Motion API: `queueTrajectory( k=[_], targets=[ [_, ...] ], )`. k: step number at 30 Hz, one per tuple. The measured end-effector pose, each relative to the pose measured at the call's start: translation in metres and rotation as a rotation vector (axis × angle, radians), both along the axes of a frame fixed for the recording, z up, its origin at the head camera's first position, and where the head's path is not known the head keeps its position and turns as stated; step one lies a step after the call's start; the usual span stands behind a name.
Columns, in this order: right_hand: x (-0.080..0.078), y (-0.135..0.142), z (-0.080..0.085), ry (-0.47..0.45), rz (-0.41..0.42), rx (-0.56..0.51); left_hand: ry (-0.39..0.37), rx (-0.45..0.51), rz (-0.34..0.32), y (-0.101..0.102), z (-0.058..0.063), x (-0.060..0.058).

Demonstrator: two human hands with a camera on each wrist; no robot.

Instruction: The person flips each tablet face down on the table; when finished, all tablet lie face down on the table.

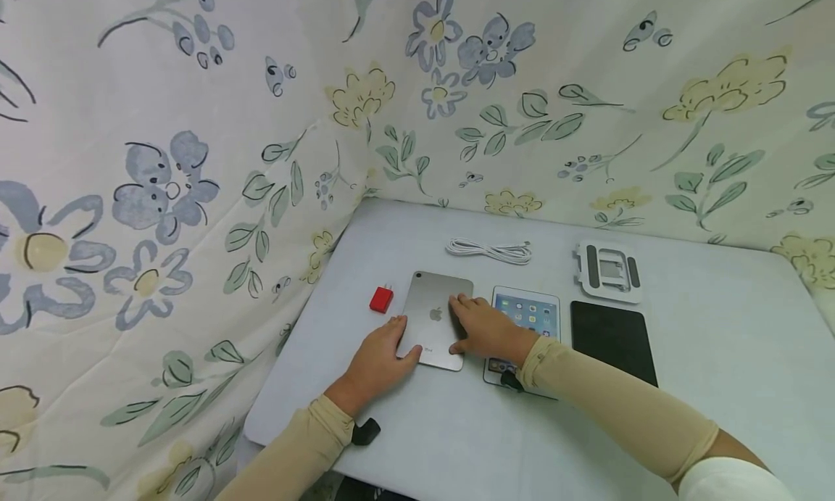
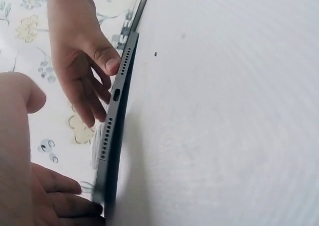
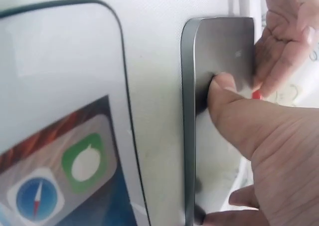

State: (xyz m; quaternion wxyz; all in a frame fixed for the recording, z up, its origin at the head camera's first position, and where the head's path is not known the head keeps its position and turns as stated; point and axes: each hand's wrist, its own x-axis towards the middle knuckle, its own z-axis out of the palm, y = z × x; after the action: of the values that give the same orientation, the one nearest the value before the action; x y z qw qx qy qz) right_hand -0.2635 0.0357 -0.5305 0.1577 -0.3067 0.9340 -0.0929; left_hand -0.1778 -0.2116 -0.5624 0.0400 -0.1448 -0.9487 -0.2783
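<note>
A silver tablet [image 1: 427,294] lies with its back up on the white table. My left hand [image 1: 380,357] is at its left side, straight fingers [image 2: 65,203] touching the edge and the thumb held apart from them. Across the right part of the tablet's back, my right hand [image 1: 488,328] rests, its thumb [image 3: 224,94] on the metal near the edge. Beneath the right wrist lies a white tablet [image 1: 551,312] with app icons on its screen, partly hidden by the forearm.
A red charger plug [image 1: 381,299] sits left of the silver tablet. Behind are a coiled white cable [image 1: 489,250] and a white folding stand [image 1: 609,272]. A black flat panel [image 1: 613,341] lies at the right. A floral curtain [image 1: 509,109] hangs behind the table [image 1: 717,356].
</note>
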Motion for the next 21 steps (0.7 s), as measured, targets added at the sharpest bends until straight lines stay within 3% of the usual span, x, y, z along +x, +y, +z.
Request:
queueTrajectory(
  k=[8, 14, 21],
  targets=[
    [0.001, 0.0, 0.003, 0.012, 0.018, 0.015, -0.02, -0.175, -0.027, 0.005, 0.001, -0.004],
    [0.003, 0.007, 0.006, 0.068, 0.075, 0.09, -0.033, -0.258, -0.058, 0.008, 0.018, -0.004],
    [-0.001, 0.03, 0.004, 0.165, 0.057, 0.075, 0.121, -0.385, -0.154, 0.008, 0.037, -0.013]
  ],
)
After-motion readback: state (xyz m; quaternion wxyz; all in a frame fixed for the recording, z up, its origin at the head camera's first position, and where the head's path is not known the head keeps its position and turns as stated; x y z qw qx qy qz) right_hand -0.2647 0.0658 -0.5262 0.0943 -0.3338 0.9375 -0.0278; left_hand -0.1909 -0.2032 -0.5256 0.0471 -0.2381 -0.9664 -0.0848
